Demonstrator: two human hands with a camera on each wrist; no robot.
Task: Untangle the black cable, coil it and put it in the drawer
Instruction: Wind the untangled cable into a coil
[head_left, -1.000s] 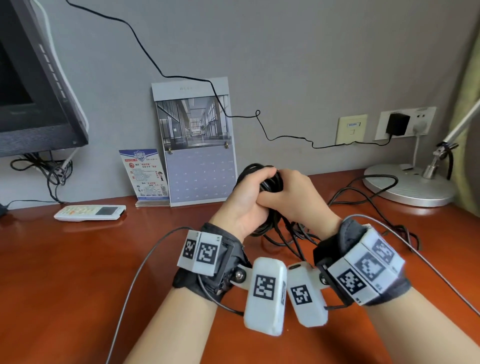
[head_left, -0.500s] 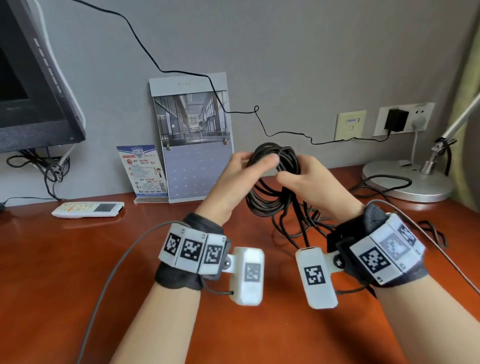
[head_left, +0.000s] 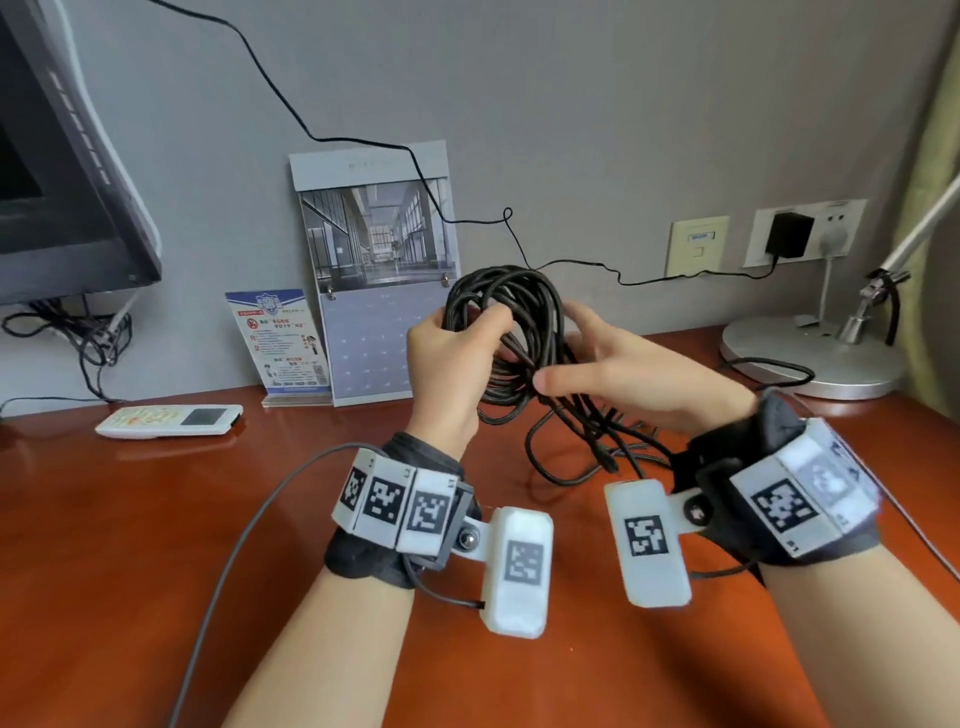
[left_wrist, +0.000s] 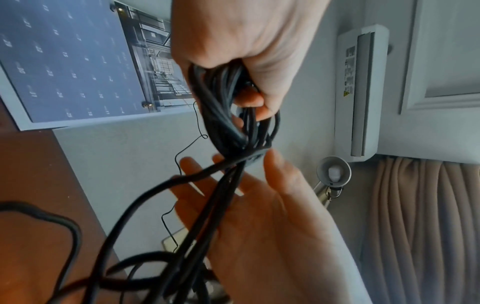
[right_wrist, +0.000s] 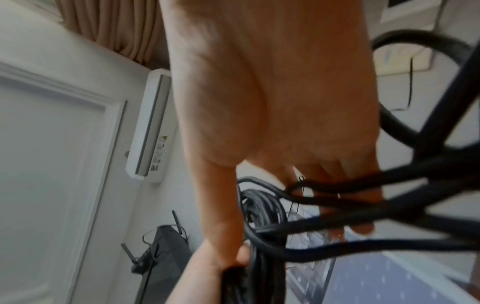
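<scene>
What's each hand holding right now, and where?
Left hand grips the black cable around its coiled loops. Right hand is open, loose strands running across its palm.

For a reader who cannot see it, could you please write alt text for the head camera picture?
A left hand grips a bundle of black cable above a wooden desk, while the open right hand supports the loose strands. A calendar, remote control and lamp base stand behind.

A calendar (head_left: 374, 270) leans on the wall beside a small info card (head_left: 278, 340). White remote (head_left: 169, 420) lies on the worktop (head_left: 130, 545); lamp base (head_left: 810, 358) sits far right, charger (head_left: 788, 235) plugged in above.
</scene>
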